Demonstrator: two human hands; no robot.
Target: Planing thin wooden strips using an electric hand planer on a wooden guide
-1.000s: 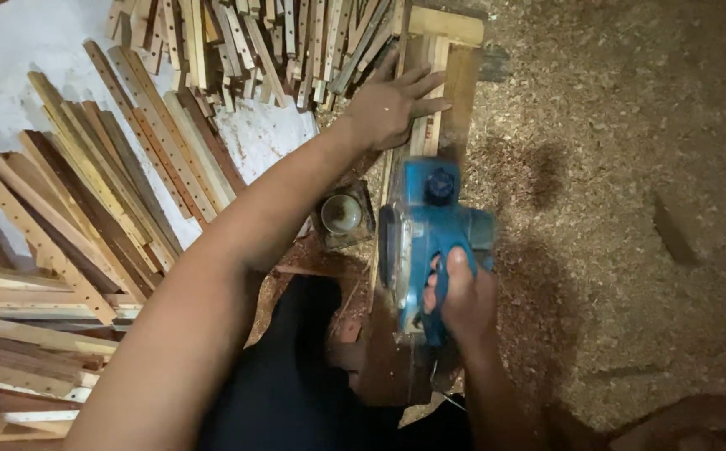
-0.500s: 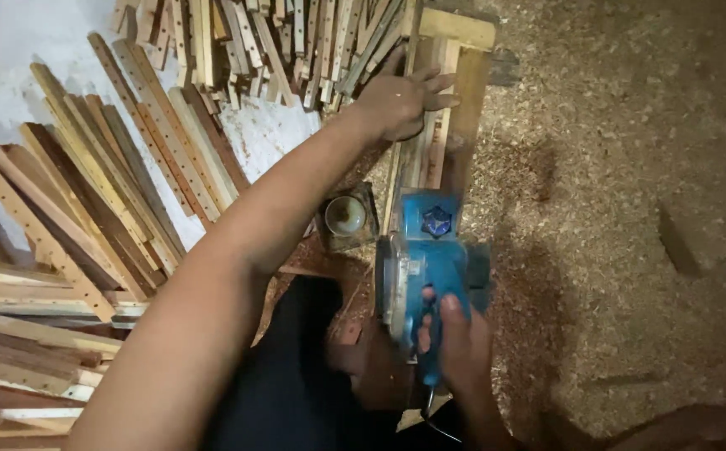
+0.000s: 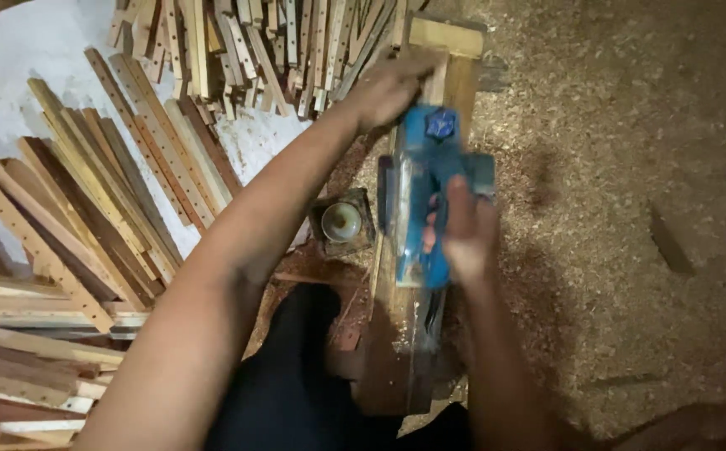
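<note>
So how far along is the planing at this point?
Done: the floor is thick with wood shavings, and many drilled slats lie stacked to the left. In hand: the right hand grips the blue electric planer partway along a slat on the wooden jig, while the left hand steadies the far end. Left: which of the slats are already planed cannot be told.

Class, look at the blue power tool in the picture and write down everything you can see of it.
The blue power planer looks plastic-bodied, with a dark blue knob at its far end and a handle along the top. It lies flat on a narrow wooden strip on the workbench, pointing away from the person. The right hand grips its handle; the left hand rests just beyond its front. It is motion-blurred.
</note>
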